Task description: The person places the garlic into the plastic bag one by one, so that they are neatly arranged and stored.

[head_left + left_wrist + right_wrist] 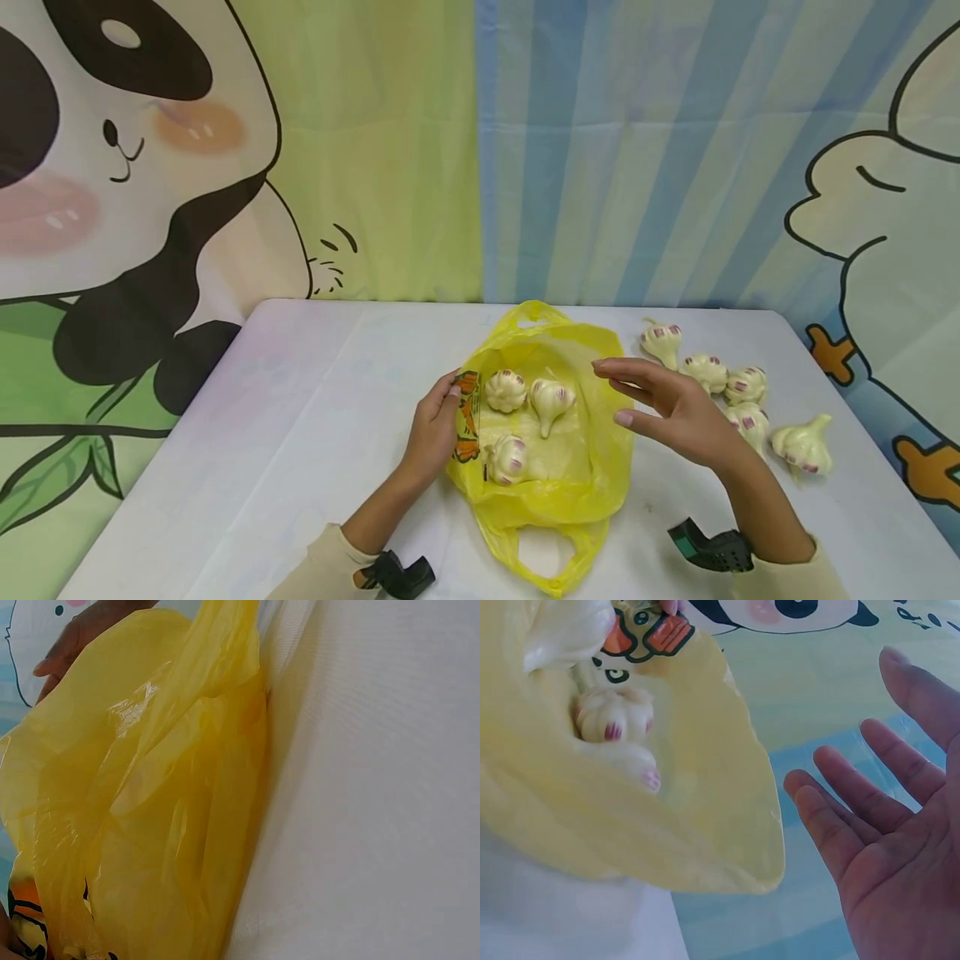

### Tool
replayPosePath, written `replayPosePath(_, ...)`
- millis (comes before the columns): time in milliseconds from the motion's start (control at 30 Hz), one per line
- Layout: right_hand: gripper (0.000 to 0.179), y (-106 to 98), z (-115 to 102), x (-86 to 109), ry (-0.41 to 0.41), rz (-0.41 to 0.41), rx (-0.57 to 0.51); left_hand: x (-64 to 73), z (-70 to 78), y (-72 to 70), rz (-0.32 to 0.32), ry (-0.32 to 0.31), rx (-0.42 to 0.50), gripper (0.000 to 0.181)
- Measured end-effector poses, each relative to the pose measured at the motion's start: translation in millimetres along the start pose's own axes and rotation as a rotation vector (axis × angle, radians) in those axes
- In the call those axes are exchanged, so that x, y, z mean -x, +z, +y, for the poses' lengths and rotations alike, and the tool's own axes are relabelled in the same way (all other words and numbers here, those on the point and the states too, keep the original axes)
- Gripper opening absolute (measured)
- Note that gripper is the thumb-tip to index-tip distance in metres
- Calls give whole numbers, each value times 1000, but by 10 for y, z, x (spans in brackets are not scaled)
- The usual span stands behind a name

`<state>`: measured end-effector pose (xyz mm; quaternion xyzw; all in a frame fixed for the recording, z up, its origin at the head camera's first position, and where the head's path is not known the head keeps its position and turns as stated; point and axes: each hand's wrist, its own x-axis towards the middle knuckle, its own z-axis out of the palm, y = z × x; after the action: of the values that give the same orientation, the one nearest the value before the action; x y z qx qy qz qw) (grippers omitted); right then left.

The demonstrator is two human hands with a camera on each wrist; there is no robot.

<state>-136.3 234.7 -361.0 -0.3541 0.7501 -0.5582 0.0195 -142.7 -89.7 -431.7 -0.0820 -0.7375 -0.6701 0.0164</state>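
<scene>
A yellow plastic bag (555,504) lies with its mouth spread on the table, and three garlic bulbs (551,402) sit inside it. My left hand (432,429) grips the bag's left rim beside the orange and black print, thumb on the inner side. Above the bag's right rim hovers my right hand (678,408), its fingers extended and holding nothing. The right wrist view shows the palm of that right hand (900,847) apart from the bag (727,802). In the left wrist view the bag (150,802) fills much of the picture, and the left fingers are mostly hidden.
Several more garlic bulbs (705,372) lie in a group on the right side of the white table (300,433). One garlic bulb (804,446) rests nearest the right edge. A printed cloth backdrop (390,150) hangs behind the table.
</scene>
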Motion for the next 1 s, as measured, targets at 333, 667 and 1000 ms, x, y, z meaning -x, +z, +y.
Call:
replayPosePath(333, 52, -102, -9, 335, 34, 47, 58, 5, 4, -4, 12, 14, -2, 40)
replayPosePath(667, 49, -186, -5, 713, 132, 154, 102, -7, -1, 1, 17, 22, -27, 40)
replayPosePath(1000, 46, -226, 64, 965, 235, 313, 308, 26, 11, -3, -2, 30, -17, 40)
